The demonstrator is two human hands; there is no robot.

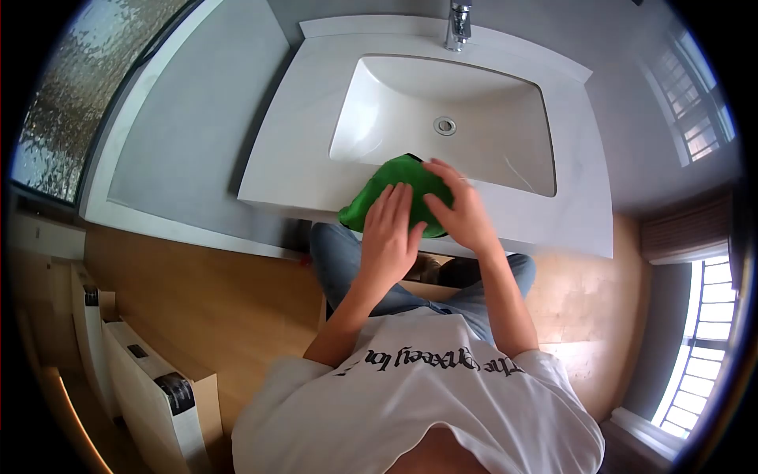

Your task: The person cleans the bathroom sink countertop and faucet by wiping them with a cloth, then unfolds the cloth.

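Note:
A bright green cloth (392,175) with a dark patch on its far edge lies bunched over the front edge of the white countertop (292,158), just in front of the sink. My left hand (388,237) rests on its near side, fingers stretched forward and thumb apart. On the cloth's right side is my right hand (464,212), its thumb and fingers spread and slightly blurred. Part of the cloth is hidden under both hands.
The white rectangular sink (442,87) has a round drain (444,126), with a chrome faucet (458,28) behind. Long white boxes (150,387) stand at left on the wooden floor (213,300). A barred window (699,347) is at right.

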